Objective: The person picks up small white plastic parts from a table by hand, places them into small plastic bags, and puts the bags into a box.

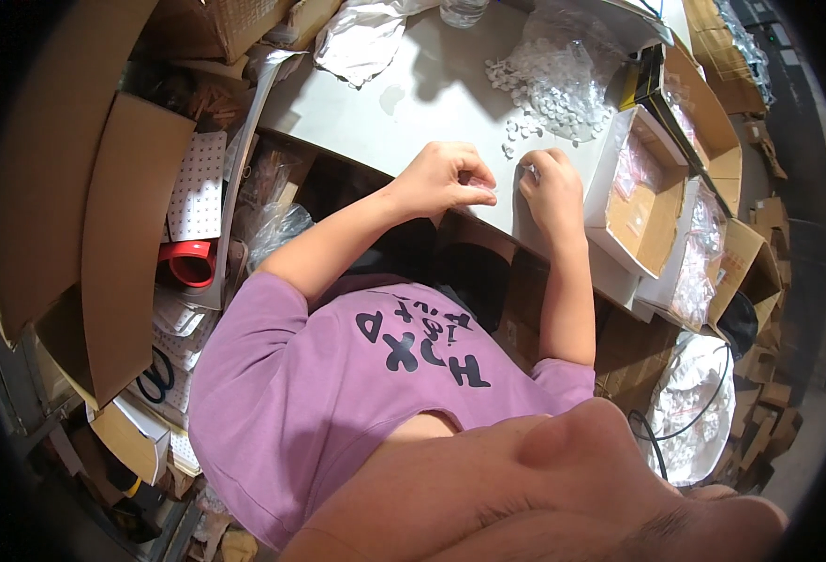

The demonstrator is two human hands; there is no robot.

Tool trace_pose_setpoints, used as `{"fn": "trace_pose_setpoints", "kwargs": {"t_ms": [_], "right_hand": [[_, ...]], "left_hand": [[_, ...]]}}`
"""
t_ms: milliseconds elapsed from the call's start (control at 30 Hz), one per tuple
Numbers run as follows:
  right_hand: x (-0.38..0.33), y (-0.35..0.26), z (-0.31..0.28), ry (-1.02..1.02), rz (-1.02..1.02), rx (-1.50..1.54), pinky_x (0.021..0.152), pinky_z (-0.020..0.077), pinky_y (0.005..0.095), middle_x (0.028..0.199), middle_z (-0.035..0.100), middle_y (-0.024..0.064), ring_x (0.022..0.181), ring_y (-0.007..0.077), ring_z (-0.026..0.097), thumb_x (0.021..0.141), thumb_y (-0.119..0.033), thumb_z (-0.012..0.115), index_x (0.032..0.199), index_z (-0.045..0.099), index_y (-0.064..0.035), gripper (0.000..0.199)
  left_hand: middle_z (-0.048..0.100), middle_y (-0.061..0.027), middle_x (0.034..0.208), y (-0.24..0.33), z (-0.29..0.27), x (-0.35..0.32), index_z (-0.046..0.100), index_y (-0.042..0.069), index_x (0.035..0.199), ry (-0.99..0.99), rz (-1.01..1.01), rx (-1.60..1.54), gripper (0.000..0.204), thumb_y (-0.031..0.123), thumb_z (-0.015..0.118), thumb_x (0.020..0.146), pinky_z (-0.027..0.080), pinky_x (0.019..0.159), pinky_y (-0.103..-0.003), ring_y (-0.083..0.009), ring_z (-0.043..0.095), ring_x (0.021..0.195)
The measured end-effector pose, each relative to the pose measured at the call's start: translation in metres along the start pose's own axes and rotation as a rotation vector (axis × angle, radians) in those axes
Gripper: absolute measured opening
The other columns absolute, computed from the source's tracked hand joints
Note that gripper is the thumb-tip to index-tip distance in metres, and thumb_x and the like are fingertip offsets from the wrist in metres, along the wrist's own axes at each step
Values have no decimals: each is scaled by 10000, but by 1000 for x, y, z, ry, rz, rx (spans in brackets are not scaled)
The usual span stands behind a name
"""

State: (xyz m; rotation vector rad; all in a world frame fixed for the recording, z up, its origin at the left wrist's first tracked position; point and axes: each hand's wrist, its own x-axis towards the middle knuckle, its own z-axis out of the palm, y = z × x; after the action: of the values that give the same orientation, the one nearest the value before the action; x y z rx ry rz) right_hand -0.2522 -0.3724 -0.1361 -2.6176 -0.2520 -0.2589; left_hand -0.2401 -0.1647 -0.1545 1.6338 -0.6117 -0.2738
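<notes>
Over the near edge of the white table (366,122), my left hand (443,176) is closed in a pinch. A small clear, pinkish bit of plastic shows between its thumb and fingers, too small to name. To its right, my right hand (553,187) is curled with its fingertips pressed together near the tabletop. Something tiny and whitish is at those fingertips, but I cannot make out what. Beyond both hands, small white plastic pieces (523,126) lie loose beside a clear plastic bag (567,89) that holds several more.
Cardboard trays (652,239) with small clear packets line the table's right side. A crumpled white bag (361,42) lies at the far left. Large cardboard boxes (137,244) and a red tape roll (188,264) are on my left. A white sack (689,412) stands at my right.
</notes>
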Motion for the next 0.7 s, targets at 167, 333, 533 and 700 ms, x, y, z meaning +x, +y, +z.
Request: {"fn": "trace_pose_setpoints", "kwargs": {"t_ms": [167,333,533,700], "right_hand": [[1,9,-2,-9,-30,-14,718,507,395,880,615,146,794,332,619,714,-22,649,857,648,-34,144],[-1,5,-10,-2,15,160,688,501,354,845,613,139,726,281,611,684,-16,639,858,656,-25,175],[-3,2,-14,-20,-43,280,669,511,333,843,620,133,733,254,624,681,-2,634,862,664,-21,185],[-7,-19,-28,-74,-50,404,640,513,314,855,618,123,728,230,628,700,21,644,863,661,-19,169]], "left_hand": [[642,-94,901,-14,9,12,706,18,998,-38,120,213,211,58,704,791,499,697,-286,-196,622,773],[639,-135,1054,-12,15,11,702,12,962,57,119,314,180,63,692,790,527,789,-321,-241,648,897],[651,-139,1053,-16,17,15,674,-9,905,36,245,378,140,75,693,795,529,785,-327,-272,653,868],[662,-112,864,-6,18,21,642,-12,866,-16,87,215,143,76,705,773,509,705,-300,-194,635,758]]}}
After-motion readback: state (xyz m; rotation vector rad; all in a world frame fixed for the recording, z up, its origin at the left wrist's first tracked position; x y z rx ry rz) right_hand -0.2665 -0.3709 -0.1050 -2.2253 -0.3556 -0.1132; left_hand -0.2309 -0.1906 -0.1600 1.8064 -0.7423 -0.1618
